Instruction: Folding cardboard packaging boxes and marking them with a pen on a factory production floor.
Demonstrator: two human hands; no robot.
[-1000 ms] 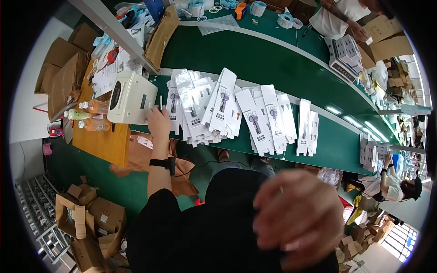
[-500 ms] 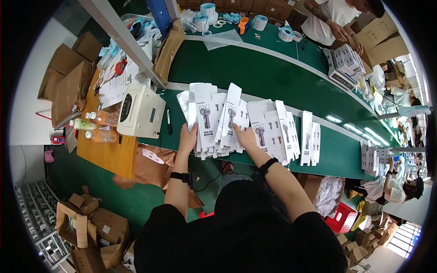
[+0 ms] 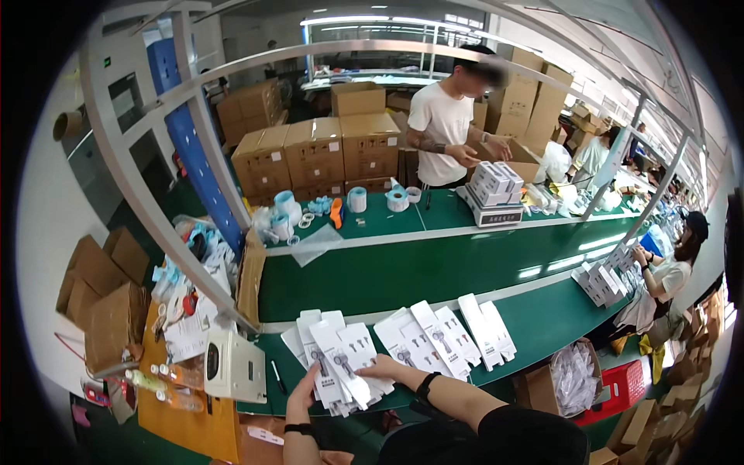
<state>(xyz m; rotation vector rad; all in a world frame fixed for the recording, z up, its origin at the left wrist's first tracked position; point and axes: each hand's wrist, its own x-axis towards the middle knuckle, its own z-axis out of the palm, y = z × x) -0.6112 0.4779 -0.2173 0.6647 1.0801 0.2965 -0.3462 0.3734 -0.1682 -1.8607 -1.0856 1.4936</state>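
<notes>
A loose stack of flattened white cartons [image 3: 332, 347], printed with a picture of a handheld device, is fanned out on the green bench in front of me. My left hand [image 3: 302, 390] grips the stack's near left edge, fingertips partly hidden. At the right edge, my right hand [image 3: 381, 368] closes on a flattened carton that overlaps its neighbour on top. Just right of it lies a second fan of flattened cartons [image 3: 422, 341], and beyond that a smaller group of flattened cartons [image 3: 487, 333]. Both wrists wear black bands.
A cream-coloured machine [image 3: 235, 366] stands at the left, with a black marker [image 3: 278, 377] beside it. Drink bottles [image 3: 180, 376] are on the yellow table. Across the bench, a person [image 3: 446, 116] works near stacked white boxes [image 3: 496, 186]. Another person [image 3: 673, 263] handles cartons at the far right.
The view has tilted up, so the bench sits lower in the picture. The two top cartons, spread apart before, now lie closer together. Both hands stay at the same stack.
</notes>
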